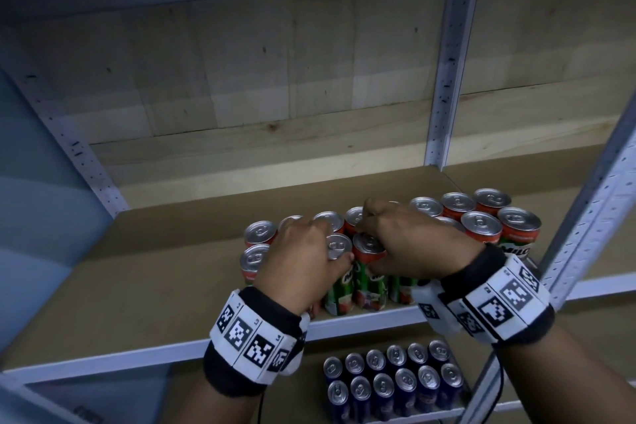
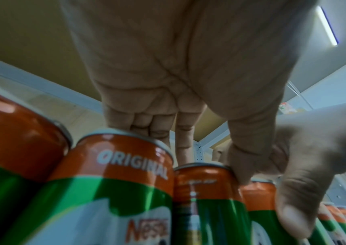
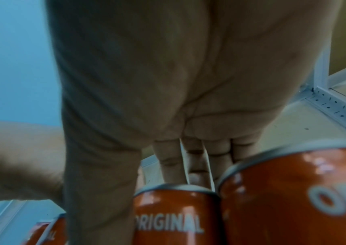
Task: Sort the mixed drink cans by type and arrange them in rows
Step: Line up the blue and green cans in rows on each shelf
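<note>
Several green Milo cans point(image 1: 481, 227) with red tops stand in rows on the cardboard-lined shelf point(image 1: 165, 272). My left hand point(image 1: 318, 244) reaches over the left cans. Its fingers hook behind one front-row Milo can point(image 1: 339, 246) and its thumb presses that can's front rim point(image 2: 201, 179). My right hand point(image 1: 385, 238) covers the neighbouring Milo can point(image 1: 368, 246), fingers down behind it and thumb along its front point(image 3: 174, 215). In the left wrist view the right hand's thumb point(image 2: 300, 207) lies against the cans. Both hands hide the cans beneath them.
Dark blue cans point(image 1: 395, 379) stand in two rows on the shelf below. A perforated metal upright point(image 1: 444, 79) rises at the back and another upright point(image 1: 585, 217) slants at the right front. Bare shelf stretches left of the Milo cans.
</note>
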